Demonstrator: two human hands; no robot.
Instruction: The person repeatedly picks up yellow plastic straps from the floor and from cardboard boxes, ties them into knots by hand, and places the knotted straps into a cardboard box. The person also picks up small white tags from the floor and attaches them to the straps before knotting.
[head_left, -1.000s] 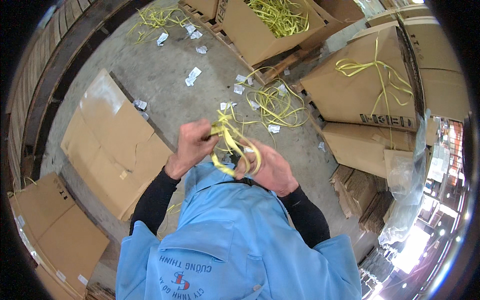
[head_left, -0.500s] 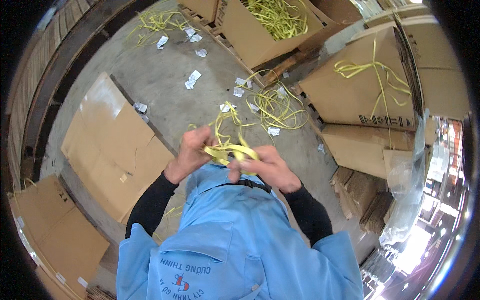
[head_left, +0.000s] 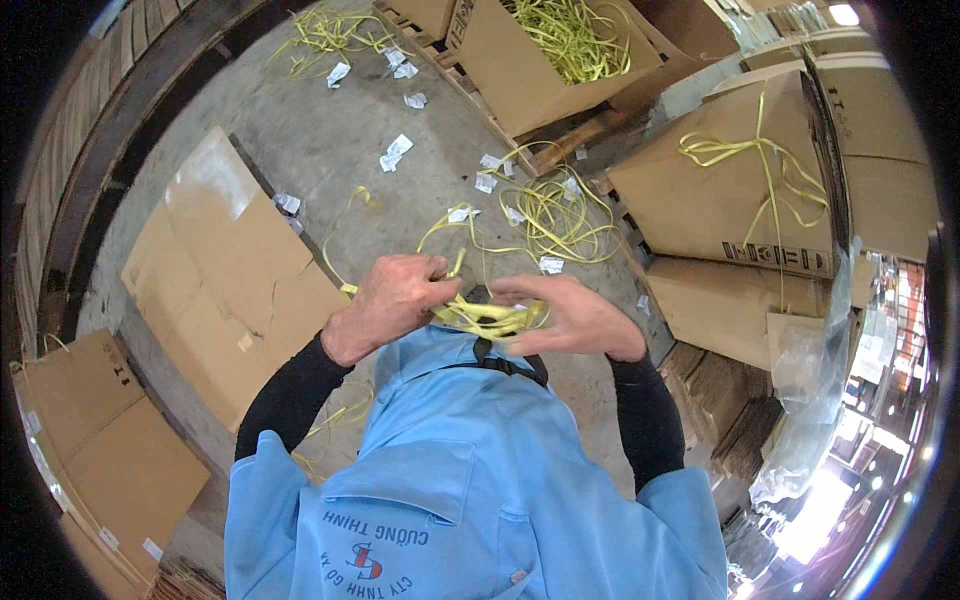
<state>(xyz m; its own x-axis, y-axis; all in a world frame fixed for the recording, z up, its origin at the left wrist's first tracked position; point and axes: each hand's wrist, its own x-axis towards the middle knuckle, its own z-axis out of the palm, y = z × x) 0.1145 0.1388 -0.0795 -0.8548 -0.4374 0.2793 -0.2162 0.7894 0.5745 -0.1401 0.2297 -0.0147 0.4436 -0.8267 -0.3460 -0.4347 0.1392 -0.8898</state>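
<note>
Clenched, the left hand (head_left: 398,296) grips yellow strapping (head_left: 484,317) — the right hand (head_left: 578,314) (fingers parted) gapes, so the strapping could spill.

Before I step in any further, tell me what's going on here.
A person in a blue shirt is handling a looped bundle of yellow strapping at waist height. The left hand is closed on it; the right hand is open at its other end. A loose coil of strapping lies on the floor ahead, and more sits in an open cardboard box beyond. A cardboard sheet lies to the left.
</note>
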